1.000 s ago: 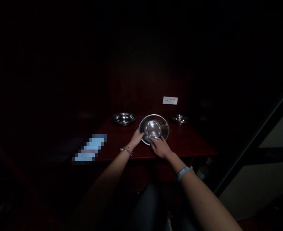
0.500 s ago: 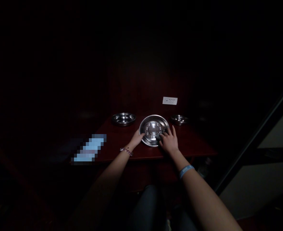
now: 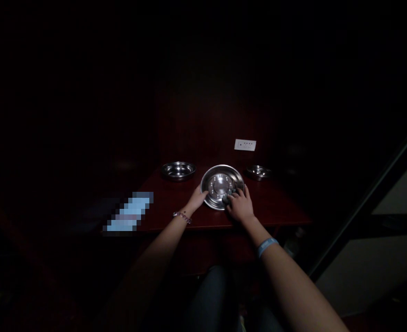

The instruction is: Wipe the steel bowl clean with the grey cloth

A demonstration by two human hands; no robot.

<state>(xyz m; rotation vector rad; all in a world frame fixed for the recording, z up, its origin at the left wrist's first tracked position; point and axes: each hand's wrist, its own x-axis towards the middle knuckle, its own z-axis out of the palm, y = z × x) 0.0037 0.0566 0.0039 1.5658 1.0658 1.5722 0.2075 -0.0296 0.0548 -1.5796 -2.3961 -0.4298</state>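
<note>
A shiny steel bowl (image 3: pixel 220 183) is tilted so that its inside faces me, over the middle of the table. My left hand (image 3: pixel 197 199) grips its left rim, thumb inside and fingers behind. My right hand (image 3: pixel 242 205) is at the bowl's lower right, its fingers closed over a small dark grey wad (image 3: pixel 227 198) pressed against the inner wall. Whether the wad is cloth or a scouring pad I cannot tell. On the table, a wide steel bowl (image 3: pixel 178 171) stands to the left and smaller stacked-looking steelware (image 3: pixel 258 172) to the right.
The dark red table (image 3: pixel 189 222) has its front edge close to my knees. A white socket panel (image 3: pixel 245 145) is on the wall behind. A blurred-out bright patch (image 3: pixel 129 214) is at the left, and a bottle (image 3: pixel 293 245) stands dimly below the right side.
My right hand has moved with the wad from the bowl's bottom edge to its right side, then slightly down. The left hand keeps its hold on the rim.
</note>
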